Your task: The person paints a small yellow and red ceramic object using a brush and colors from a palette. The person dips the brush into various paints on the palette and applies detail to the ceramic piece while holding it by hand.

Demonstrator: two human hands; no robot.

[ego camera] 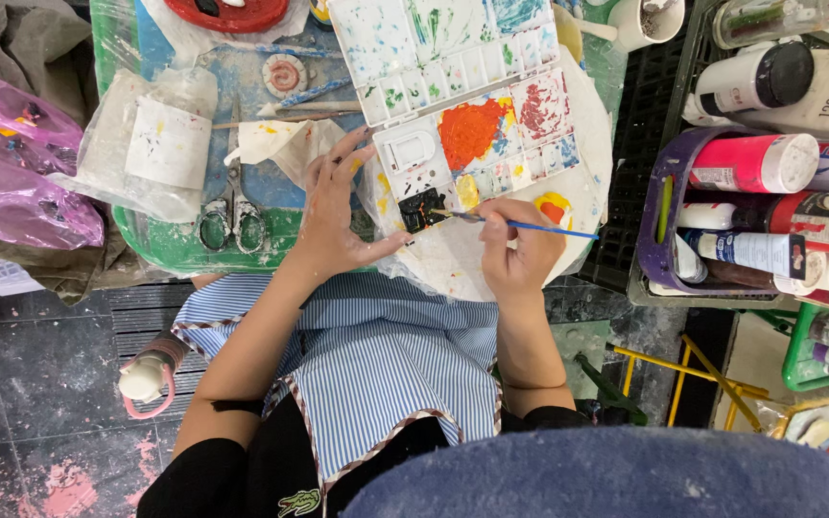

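My right hand (518, 247) is closed around a thin blue-handled paintbrush (539, 227). Its tip reaches left into a well of black paint (422, 207) at the near edge of a white paint palette (462, 91). The palette is open, with many small wells, a large orange patch and red, green and blue smears. My left hand (336, 216) lies flat with fingers spread beside the palette's left edge, its thumb touching the near corner. A round white piece with a yellow and red painted spot (553, 205) lies under the palette.
Scissors (232, 206), a plastic-wrapped paper roll (155, 144) and stained tissue (275, 139) lie on a green tray (165, 251) at left. Crates of paint bottles and tubes (769, 192) stand at right. A pink plastic bag (11, 173) is far left. A striped apron covers my lap.
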